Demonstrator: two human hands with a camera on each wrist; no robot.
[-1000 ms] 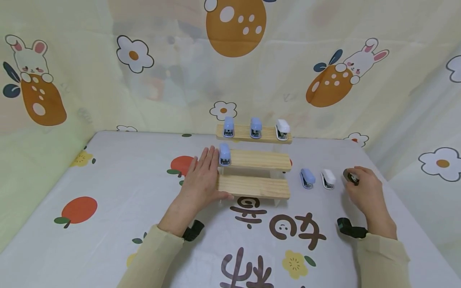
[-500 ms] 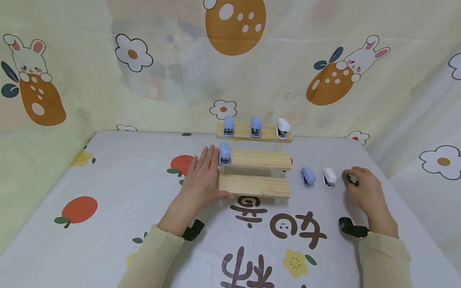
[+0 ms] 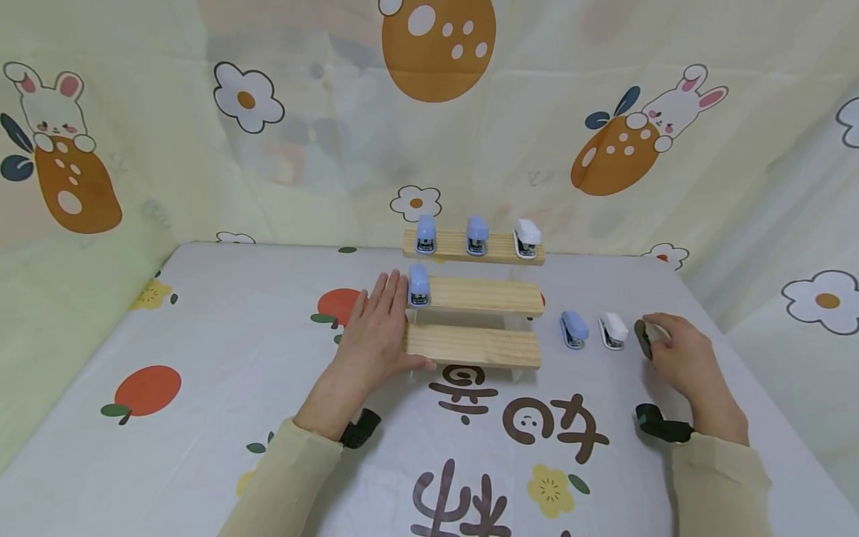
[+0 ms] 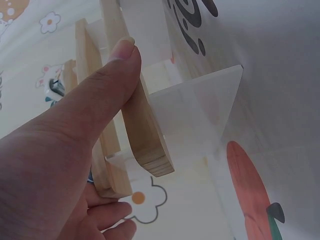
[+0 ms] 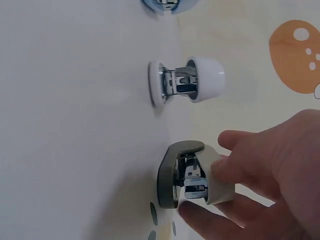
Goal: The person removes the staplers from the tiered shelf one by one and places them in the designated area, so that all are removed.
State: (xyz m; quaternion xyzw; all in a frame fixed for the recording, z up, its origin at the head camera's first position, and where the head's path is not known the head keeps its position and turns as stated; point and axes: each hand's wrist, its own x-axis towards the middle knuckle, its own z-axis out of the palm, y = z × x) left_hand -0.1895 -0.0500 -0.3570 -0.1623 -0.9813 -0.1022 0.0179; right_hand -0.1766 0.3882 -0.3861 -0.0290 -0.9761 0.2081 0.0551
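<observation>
My left hand (image 3: 376, 339) lies along the left end of a three-tier wooden rack (image 3: 473, 347), fingers straight against its side. In the left wrist view its thumb (image 4: 117, 65) rests on a plank of the rack. My right hand (image 3: 684, 354) pinches a mini stapler (image 5: 167, 175) with a dark grey base and a pale top, tilted, near the table. To its left stand a white stapler (image 3: 612, 331) and a blue stapler (image 3: 573, 330). On the top tier are two blue staplers (image 3: 426, 234) and a white stapler (image 3: 527, 237). Another blue stapler (image 3: 419, 285) sits at the middle tier's left end.
The table carries a white printed cloth (image 3: 221, 447) with fruit, flowers and large brown characters. A patterned curtain (image 3: 322, 149) hangs behind the table and along both sides. Clear side supports (image 4: 200, 107) hold up the rack's planks.
The grey stapler has been tilted in my right hand, so more of its dark base faces left. That hand has shifted slightly right. My left hand has stayed at the rack.
</observation>
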